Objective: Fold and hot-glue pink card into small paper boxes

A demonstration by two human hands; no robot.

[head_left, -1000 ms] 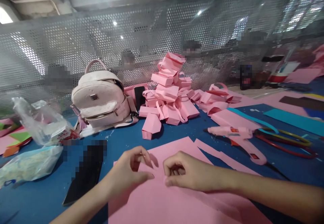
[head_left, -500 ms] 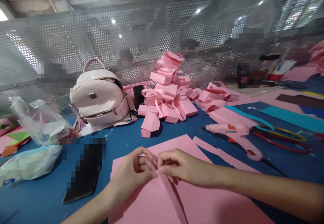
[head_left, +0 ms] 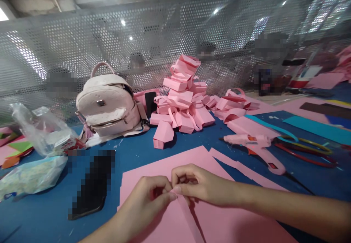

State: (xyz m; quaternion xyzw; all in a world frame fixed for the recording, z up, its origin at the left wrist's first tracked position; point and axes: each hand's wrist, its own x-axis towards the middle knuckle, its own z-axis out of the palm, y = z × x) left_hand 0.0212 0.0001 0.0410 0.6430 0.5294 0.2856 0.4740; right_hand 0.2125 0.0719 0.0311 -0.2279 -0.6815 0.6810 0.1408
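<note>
A large pink paper sheet (head_left: 153, 169) lies on the blue table in front of me, over other pink sheets. My left hand (head_left: 149, 201) and my right hand (head_left: 196, 184) meet at its middle, thumbs and forefingers pinching a raised fold of the sheet. A crease runs from the pinch down toward me. Further back stands a heap of folded pink paper bags (head_left: 183, 100), with one bag (head_left: 162, 133) lying apart in front of it.
A pink glue gun (head_left: 255, 146) lies to the right, beside coloured hoops (head_left: 309, 149). A pale backpack (head_left: 108, 105) sits at the back left, plastic bags (head_left: 41, 137) further left, a dark phone (head_left: 91, 188) near my left arm. A perforated metal screen (head_left: 82, 41) backs the table.
My hands came together from slightly apart and now pinch the sheet at one spot, a little nearer to me. A crease has appeared in the paper below the pinch.
</note>
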